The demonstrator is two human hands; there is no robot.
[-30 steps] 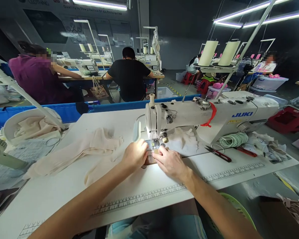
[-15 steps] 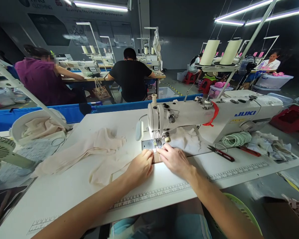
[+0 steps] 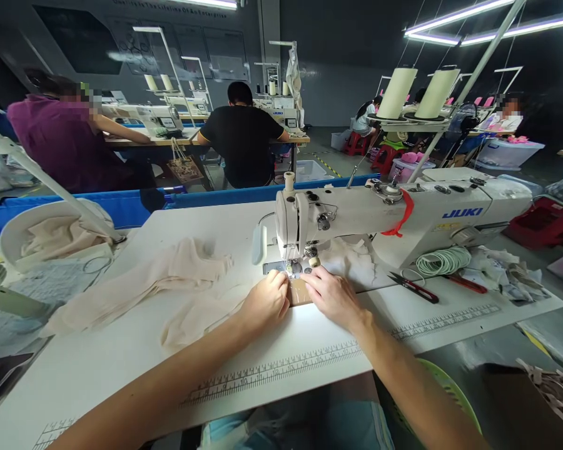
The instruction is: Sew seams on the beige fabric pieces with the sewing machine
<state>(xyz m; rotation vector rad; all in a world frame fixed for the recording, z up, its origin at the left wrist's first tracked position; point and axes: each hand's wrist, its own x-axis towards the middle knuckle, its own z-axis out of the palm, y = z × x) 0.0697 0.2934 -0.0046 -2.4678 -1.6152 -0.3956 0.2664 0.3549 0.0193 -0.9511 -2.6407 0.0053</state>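
A white sewing machine (image 3: 351, 212) stands in front of me, its needle and presser foot (image 3: 293, 267) low over the metal plate. My left hand (image 3: 266, 300) is closed just left of and below the foot, fingertips pinched on a pale piece of fabric (image 3: 297, 276) that my fingers mostly hide. From the right, my right hand (image 3: 335, 297) has its thumb and fingers pressed together at the same fabric. A tan panel (image 3: 300, 292) shows between the hands. Beige fabric pieces (image 3: 197, 315) lie by my left wrist, with a longer stack (image 3: 145, 281) beyond.
Red-handled snips (image 3: 415, 289), a coil of pale green cord (image 3: 443, 261) and scraps (image 3: 492, 275) lie right of the machine. A printed ruler (image 3: 281, 372) runs along the table's front. At left are a fabric-filled white bowl (image 3: 9, 244) and a small fan (image 3: 9, 294). Co-workers sit farther off.
The view has shifted slightly, so the table appears a little farther left. My right fingertips have drawn slightly away from my left, and more of the tan panel shows between them.
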